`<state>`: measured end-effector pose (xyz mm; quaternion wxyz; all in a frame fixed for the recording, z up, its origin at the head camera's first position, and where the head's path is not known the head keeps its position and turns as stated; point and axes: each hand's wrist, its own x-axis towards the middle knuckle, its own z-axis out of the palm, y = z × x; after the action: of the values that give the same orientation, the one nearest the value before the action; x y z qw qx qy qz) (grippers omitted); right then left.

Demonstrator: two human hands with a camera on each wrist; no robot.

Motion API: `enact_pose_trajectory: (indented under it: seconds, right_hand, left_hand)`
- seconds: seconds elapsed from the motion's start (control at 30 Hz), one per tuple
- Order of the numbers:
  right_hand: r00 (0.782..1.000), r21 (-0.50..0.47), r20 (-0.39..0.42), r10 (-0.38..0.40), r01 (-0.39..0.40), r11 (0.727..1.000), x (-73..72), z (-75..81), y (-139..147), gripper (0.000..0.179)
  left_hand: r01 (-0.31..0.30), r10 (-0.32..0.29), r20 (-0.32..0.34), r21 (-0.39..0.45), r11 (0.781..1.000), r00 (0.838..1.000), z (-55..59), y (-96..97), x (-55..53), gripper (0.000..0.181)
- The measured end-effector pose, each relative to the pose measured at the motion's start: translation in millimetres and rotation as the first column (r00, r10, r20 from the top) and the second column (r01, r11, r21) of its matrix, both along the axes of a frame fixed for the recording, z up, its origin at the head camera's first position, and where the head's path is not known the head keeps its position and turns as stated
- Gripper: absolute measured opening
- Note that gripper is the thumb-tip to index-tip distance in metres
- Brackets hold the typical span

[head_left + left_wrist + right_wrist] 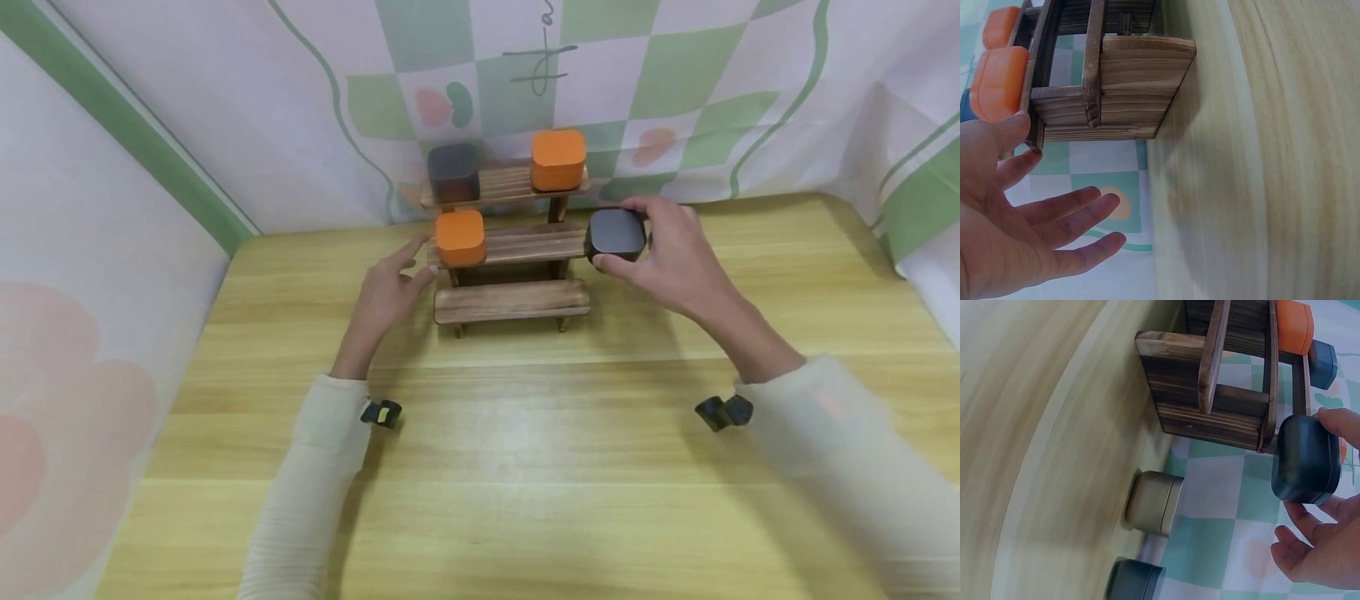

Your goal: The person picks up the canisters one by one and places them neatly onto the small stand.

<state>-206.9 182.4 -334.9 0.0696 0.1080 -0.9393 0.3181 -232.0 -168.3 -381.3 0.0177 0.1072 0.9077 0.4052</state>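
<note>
1. Steadying the three-tier wooden stand (513,302), it seems, the left hand (384,293) has its fingers spread apart, thumb and index finger at the middle shelf's (536,243) left end.
2. The right hand (671,260) reaches farther, wrist angled inward, fingers clamped on the sides of a black box (617,232) beside that shelf's right end; this side grip probably leaves the underside free.
3. An orange box (461,237) sits on that shelf's left end.
4. Behind, the top shelf (504,185) carries a dark box (453,173) and another orange box (558,160) at opposite ends, apparently for alternating colours.

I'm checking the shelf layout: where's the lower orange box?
In the head view, the lower orange box sits at the left end of the middle shelf, beside the left hand.
</note>
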Motion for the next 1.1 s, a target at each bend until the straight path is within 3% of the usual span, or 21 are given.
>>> enact_pose_trajectory:
  seconds: [0.3, 0.7, 1.1]
  right_hand:
    - [1.000, -0.018, -0.004, 0.014, -0.014, 1.000, -3.2, 3.1, -9.7, 0.074]
    - [0.994, -0.032, 0.100, -0.053, 0.056, 0.998, -4.6, 9.9, -25.1, 0.086]
    - [0.994, -0.068, 0.084, -0.067, 0.073, 0.995, -8.1, 7.9, -36.5, 0.082]
  left_hand:
    - [0.010, -0.010, 0.002, 0.004, 1.000, 1.000, 0.1, -0.5, 1.3, 0.055]
    - [-0.002, 0.001, 0.005, 0.015, 1.000, 1.000, 0.0, 3.6, 1.1, 0.055]
    - [-0.002, 0.002, 0.006, 0.030, 1.000, 1.000, 0.6, 5.2, 4.6, 0.055]
